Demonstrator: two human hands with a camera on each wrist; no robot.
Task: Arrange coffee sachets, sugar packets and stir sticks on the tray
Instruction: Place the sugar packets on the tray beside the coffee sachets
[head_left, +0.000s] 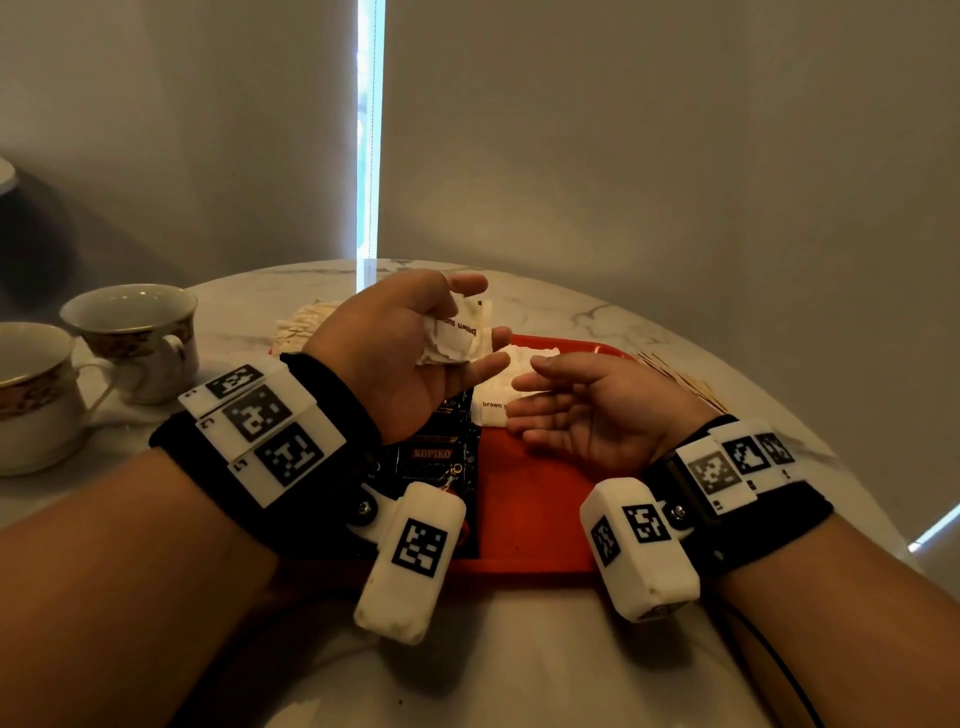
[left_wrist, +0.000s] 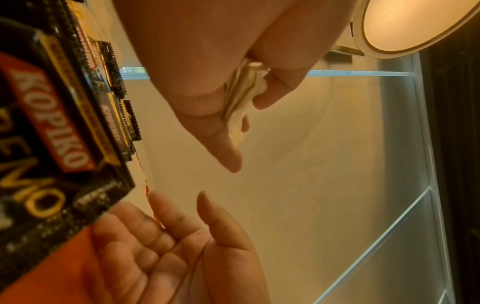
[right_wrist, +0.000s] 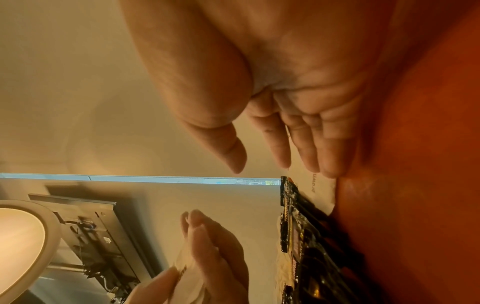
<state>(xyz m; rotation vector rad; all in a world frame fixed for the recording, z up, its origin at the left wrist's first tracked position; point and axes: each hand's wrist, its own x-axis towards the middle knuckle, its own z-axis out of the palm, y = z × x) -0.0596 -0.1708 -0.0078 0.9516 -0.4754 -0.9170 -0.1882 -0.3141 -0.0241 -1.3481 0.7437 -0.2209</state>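
While our left hand (head_left: 410, 353) pinches a small bunch of white sugar packets (head_left: 460, 332) between thumb and fingers, held up over the far left part of the red tray (head_left: 524, 499), our right hand (head_left: 587, 410) lies released and palm-up, fingers straight, low over the tray just beside the packets already laid there (head_left: 493, 400). We judge the step in hand to be passing sugar packets from the bunch down onto the tray next to the black coffee sachets (head_left: 441, 457), which lie overlapped along the tray's left side. To do it well, we should peel off one packet at a time with the free fingers, not drop the whole crumpled bunch, and lay each flat with its printed face up, edges in line with the packet marked "brown". We should keep the white row touching but not covering the dark sachets. Paper packets are light and slide easily, so we set them down and do not toss them. The stir sticks (head_left: 680, 379) lie on the marble table (head_left: 623, 317) just past the tray's right rim, so we leave bare tray on the right for them. Two teacups (head_left: 135, 338) stand well off to the left, clear of our reach.
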